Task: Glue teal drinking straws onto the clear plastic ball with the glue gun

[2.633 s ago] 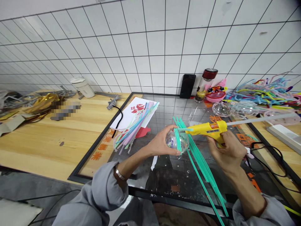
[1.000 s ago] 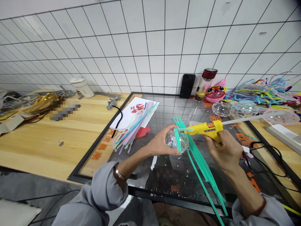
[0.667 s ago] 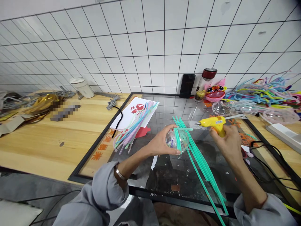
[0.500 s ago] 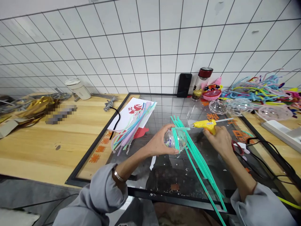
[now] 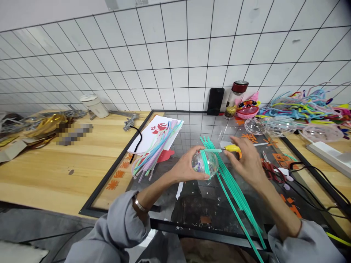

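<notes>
My left hand (image 5: 189,166) is closed around a clear plastic ball (image 5: 197,164), thumb below and fingers above. A green pipe cleaner (image 5: 214,150) runs across the ball, and its bent free end sticks out to the right. That end reaches the nozzle of a yellow glue gun (image 5: 232,148), which appears to lie on the glass. My right hand (image 5: 248,160) hovers over the gun with thumb and fingers apart, hiding most of its body. Beneath the ball, a bundle of long green pipe cleaners (image 5: 236,186) slants toward the front edge.
Pastel pipe cleaners (image 5: 156,149) lie on white paper (image 5: 148,131) to the left. Red-handled scissors (image 5: 274,171) and black cables (image 5: 309,182) are at right. A phone (image 5: 215,101) and a glass bottle (image 5: 234,100) stand by the wall. Clear plastic shells (image 5: 281,126) sit at back right.
My right hand has let go of the glue gun's handle and moved left and up over it, fingers spread. The left hand keeps the ball in about the same place.
</notes>
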